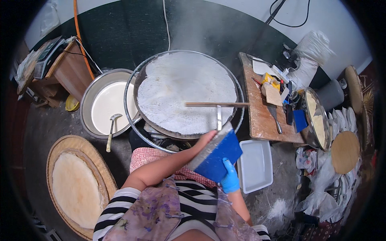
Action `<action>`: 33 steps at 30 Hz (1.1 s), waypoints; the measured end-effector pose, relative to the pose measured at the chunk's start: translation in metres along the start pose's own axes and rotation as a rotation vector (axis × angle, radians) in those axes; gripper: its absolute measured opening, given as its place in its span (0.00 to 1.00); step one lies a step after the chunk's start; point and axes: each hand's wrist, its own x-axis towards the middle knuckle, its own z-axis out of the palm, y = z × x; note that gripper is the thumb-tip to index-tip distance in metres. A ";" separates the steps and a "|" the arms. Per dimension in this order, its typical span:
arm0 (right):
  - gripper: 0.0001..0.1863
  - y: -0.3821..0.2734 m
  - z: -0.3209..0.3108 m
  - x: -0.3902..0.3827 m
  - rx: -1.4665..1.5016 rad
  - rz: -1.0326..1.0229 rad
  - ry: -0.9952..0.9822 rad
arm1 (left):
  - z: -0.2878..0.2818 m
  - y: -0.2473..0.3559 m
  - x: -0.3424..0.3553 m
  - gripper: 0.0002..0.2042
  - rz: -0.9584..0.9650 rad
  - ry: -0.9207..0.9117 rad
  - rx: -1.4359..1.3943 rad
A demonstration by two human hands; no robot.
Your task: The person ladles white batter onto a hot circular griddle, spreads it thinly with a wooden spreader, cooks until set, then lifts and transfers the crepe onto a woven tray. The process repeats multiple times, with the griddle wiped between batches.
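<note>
A large round griddle (140, 86) steams in front of me, covered by a thin white sheet of batter (169, 88). Over it lies the wooden bar of a T-shaped batter spreader (205, 104); its metal handle runs down toward me. My bare left hand (207, 137) is closed at the handle's lower end, its fingers partly hidden. A wide blue scraper (219, 158) with a batter-smeared pale edge is tilted just in front of that hand. In its blue glove, my right hand (230, 177) grips the scraper by the lower right edge.
A metal basin (86, 108) of batter with a ladle (111, 132) stands left. Flatbreads (76, 188) are stacked on a woven tray (54, 168). At right are a wooden table (257, 116) with tools, a white plastic tub (256, 188) and a bowl (307, 138). A metal ring (128, 116) surrounds the griddle.
</note>
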 end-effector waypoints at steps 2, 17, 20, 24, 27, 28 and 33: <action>0.24 0.000 -0.016 -0.009 0.051 -0.093 0.108 | 0.008 -0.010 0.004 0.12 -0.167 -0.309 -0.063; 0.22 0.047 -0.191 0.014 0.176 -0.148 0.629 | -0.153 -0.060 -0.141 0.15 -0.317 0.162 0.211; 0.24 0.047 -0.208 0.055 0.153 -0.079 0.683 | -0.173 -0.066 -0.158 0.15 -0.282 0.324 0.178; 0.27 0.053 -0.222 0.096 0.166 -0.081 0.735 | -0.178 -0.078 -0.165 0.15 -0.225 0.461 0.145; 0.26 0.057 -0.231 0.111 0.169 -0.045 0.716 | -0.176 -0.086 -0.172 0.15 -0.194 0.462 0.166; 0.25 0.058 -0.234 0.114 0.161 -0.048 0.672 | -0.177 -0.088 -0.174 0.15 -0.202 0.455 0.174; 0.24 0.061 -0.238 0.111 0.199 -0.208 0.601 | -0.186 -0.090 -0.185 0.13 -0.152 0.505 0.132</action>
